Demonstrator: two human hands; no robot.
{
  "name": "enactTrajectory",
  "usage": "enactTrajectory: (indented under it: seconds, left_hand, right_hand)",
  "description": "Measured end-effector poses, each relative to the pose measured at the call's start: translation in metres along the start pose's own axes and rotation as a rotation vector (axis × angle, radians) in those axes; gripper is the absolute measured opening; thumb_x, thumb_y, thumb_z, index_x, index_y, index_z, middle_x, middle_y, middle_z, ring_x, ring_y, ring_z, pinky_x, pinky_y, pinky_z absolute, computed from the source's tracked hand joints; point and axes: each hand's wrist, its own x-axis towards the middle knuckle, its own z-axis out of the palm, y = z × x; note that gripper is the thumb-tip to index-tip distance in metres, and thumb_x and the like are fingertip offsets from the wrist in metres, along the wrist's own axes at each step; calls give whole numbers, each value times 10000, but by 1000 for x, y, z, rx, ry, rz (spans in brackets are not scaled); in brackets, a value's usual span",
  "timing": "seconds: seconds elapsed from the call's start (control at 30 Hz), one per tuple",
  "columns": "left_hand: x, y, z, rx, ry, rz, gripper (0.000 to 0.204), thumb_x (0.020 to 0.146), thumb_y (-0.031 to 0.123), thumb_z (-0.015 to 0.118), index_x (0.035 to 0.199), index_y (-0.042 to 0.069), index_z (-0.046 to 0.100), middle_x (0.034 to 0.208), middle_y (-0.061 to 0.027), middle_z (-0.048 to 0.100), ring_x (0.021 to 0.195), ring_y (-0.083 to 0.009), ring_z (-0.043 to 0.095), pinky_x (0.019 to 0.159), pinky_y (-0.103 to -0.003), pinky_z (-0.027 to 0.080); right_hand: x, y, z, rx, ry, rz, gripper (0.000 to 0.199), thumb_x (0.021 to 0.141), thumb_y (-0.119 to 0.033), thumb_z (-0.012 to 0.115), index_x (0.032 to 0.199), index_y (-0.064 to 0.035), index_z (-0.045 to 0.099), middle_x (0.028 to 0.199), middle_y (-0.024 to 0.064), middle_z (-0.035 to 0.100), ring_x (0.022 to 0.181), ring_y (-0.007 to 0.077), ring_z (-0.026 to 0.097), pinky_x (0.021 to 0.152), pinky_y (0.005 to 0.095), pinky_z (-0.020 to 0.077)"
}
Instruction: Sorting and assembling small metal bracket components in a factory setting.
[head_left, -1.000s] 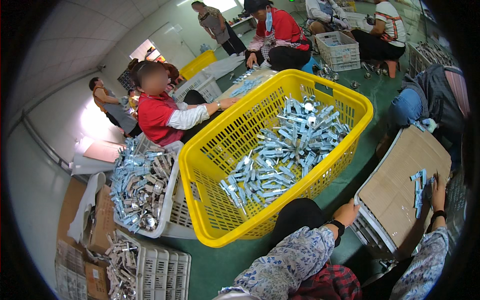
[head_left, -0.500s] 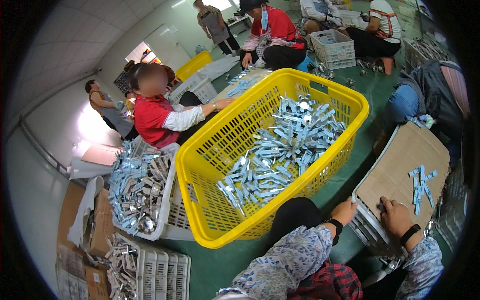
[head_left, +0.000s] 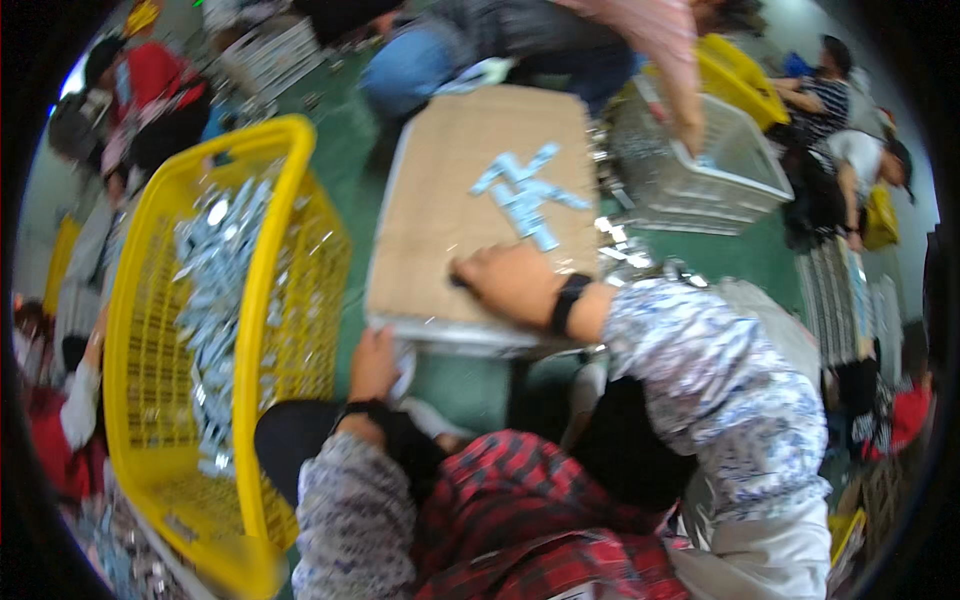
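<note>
- Brown cardboard (head_left: 420, 200) lay flat before the person, over a pale crate (head_left: 480, 338) of which only the near edge showed clearly; the rest was covered.
- The light blue strips (head_left: 520, 207) lay in a loose, overlapping cluster on the cardboard, right of its middle and beyond the right hand (head_left: 508, 285). Blur and overlap made them hard to count.
- The right hand rested on the near part of the cardboard, back upward, fingers bent. Something dark showed at its fingertips, too small and smeared to name; whether the fingers gripped it could not be made out.
- The left hand (head_left: 374, 360) was at the near left corner of the cardboard, fingers pointing toward the edge. Whether it clasped the edge or only touched it was unclear.
- A yellow basket (head_left: 254, 340) stood to the left, its near end blurred. More blue parts (head_left: 222, 290) were heaped inside, some hidden behind the right rim.
- Shiny metal parts (head_left: 632, 255) lay just right of the cardboard, their shapes smeared, some of them covered by the right sleeve (head_left: 720, 380).
- Beyond them, a co-worker's arm (head_left: 683, 95) reached into a grey crate (head_left: 690, 208); the wall hid the fingertips. The co-worker's upper body was cut off by the picture's top.
</note>
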Motion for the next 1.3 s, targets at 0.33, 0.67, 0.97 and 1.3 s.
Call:
enactTrajectory:
  seconds: [0.33,0.67,0.97,1.3]
  left_hand:
    - [-7,13,17,-51,-22,-9,308,896,258,432,1042,0,511,757,-161,583,492,-222,543,385,-318,417]
    - [-15,33,12,-58,-43,-98,306,899,257,428,1076,18,501,763,-138,581,453,-189,523,388,-282,430]
    - [-14,25,13,-45,-54,29,310,904,254,423,1100,27,500,826,-111,574,566,-167,540,388,-260,423]
    - [-13,34,11,-64,-73,-110,314,907,273,436,1080,22,512,822,-68,560,552,-121,502,380,-236,405]
  right_hand:
    - [-34,26,-64,128,-141,26,243,760,-264,568,859,-43,593,800,146,603,759,328,592,653,419,473]
    - [-85,115,-81,180,-370,330,320,784,-340,525,906,-65,632,872,161,620,839,328,582,731,411,452]
    - [-193,229,-37,-154,-42,813,324,724,-244,627,980,-53,574,962,149,569,912,324,555,777,402,457]
    - [-201,303,-29,-288,156,926,492,693,-251,658,1111,-75,467,1055,125,527,1023,291,506,834,396,439]
